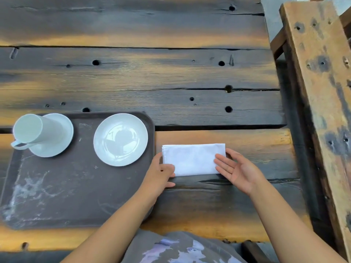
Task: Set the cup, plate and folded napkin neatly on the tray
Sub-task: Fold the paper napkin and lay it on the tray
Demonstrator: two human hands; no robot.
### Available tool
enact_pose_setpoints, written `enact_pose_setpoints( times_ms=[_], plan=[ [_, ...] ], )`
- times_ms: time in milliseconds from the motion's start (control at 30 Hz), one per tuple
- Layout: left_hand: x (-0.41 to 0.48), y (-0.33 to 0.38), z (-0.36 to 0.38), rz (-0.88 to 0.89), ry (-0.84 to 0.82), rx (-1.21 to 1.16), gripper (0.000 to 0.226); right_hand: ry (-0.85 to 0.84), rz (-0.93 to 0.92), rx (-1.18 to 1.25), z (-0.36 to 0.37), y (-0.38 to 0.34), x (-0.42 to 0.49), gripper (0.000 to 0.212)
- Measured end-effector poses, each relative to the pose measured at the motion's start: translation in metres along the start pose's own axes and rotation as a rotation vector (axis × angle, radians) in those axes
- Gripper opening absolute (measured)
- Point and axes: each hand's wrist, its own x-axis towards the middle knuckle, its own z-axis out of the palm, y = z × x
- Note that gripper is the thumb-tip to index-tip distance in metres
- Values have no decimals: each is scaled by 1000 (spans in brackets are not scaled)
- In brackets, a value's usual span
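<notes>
Spanning the whole view, a weathered plank table (171, 76) of dark, knotted wood with bolt holes is carrying the setting. Lying at its near left is a brown rounded-rectangle plastic tray (57, 196), its surface scuffed with whitish marks. Sitting on the tray's far right is an empty, glossy white round plate (120, 139); at the far left a white saucer (57, 149) is bearing a tall white handled cup (36, 130). Resting on the table just beside the tray's right edge is a white cloth napkin (191, 159), folded into a flat rectangle. The left hand (161, 175) is pinching the napkin's near-left corner; the right hand (237, 168), spread palm-up, is touching its right end.
</notes>
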Motion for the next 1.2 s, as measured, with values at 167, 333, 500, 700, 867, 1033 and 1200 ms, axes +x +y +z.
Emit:
enact_pose_setpoints(
  times_ms=[167, 333, 500, 700, 867, 1033, 1200],
  plan=[
    [5, 1, 8, 281, 153, 642, 64, 278, -356, -706, -1, 3, 1, 23],
    [15, 14, 30, 232, 281, 660, 62, 411, -499, -1268, -2, 9, 8, 21],
    [23, 12, 38, 208, 312, 685, 41, 495, -434, -1270, 2, 17, 15, 22],
    [19, 18, 27, 48, 206, 284, 33, 433, -387, -1165, -1, 17, 7, 26],
    [-2, 13, 13, 23, 89, 29, 35, 348, -485, -1082, 2, 18, -17, 27],
    [-26, 8, -25, 138, 104, -51, 34, 249, -538, -970, 23, 28, -43, 27],
    [-44, -5, -90, 167, 121, -91, 37, 172, -535, -922, 65, 63, -61, 27]
  ],
)
